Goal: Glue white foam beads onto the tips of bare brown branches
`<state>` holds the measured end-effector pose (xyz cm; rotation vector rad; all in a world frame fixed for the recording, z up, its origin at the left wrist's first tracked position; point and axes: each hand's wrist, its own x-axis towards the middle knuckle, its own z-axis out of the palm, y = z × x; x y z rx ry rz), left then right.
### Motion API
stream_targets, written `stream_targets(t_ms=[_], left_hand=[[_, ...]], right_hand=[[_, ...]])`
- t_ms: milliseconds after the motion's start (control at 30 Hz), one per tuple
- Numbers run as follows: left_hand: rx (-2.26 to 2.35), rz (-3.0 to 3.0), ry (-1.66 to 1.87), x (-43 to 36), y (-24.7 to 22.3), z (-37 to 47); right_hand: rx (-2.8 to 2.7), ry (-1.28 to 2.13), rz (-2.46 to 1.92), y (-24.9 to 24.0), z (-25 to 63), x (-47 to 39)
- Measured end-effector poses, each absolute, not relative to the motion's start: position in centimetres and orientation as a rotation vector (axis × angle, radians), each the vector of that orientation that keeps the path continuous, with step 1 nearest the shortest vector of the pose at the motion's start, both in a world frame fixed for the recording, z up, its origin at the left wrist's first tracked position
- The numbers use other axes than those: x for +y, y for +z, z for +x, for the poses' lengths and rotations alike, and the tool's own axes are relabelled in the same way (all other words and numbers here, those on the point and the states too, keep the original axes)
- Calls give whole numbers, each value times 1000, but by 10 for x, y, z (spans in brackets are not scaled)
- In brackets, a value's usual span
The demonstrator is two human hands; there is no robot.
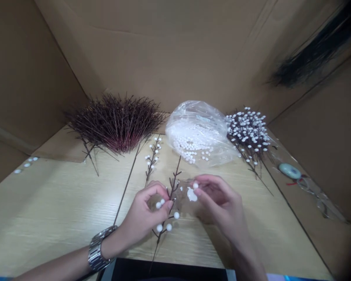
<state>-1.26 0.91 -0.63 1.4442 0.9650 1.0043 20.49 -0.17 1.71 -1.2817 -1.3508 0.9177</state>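
Note:
My left hand [148, 208] pinches a brown artificial twig [174, 183] around its middle, with the twig standing at a slant. Several white beads sit on its lower side shoots, while its upper shoots are bare. In my right hand [219, 203], a single white bead [195, 185] is held between thumb and fingertip, apart from the twig. Below that bead, a white glossy puddle [192, 194] that looks like glue lies on a clear sheet. Behind my left hand lies another twig [153, 156] with white beads on its shoots.
A large bundle of bare twigs [119, 121] lies back left. A clear plastic bag [197, 132] of white beads is at back centre. Beaded twigs [248, 130] pile up to its right. Far right are a pale green oval object [289, 171] and glasses [318, 197]. Cardboard walls surround the table.

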Motion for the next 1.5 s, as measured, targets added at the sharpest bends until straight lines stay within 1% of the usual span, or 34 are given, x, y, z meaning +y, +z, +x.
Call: stream_targets(t_ms=[133,300,467,800,1200,1500], left_hand=[[969,1444,979,9,-8,-12],[978,1438,974,10,-9,-11],[964,1424,963,12,-7,-9],[940,1376,935,14,-8,-7],[951,1345,877,15,-4,-8],[980,1326,852,13,1,-7]], right_hand=[[-1256,934,-1269,0,184,-20],[-1241,954,-1192,-8,172,-24],[-1225,964,-1164,-11,168,-25],[-1319,866,-1240,-15,167,-26],[-1313,893,-1198,-15,165,-27],[-1367,847,-1205,-19,166,-27]])
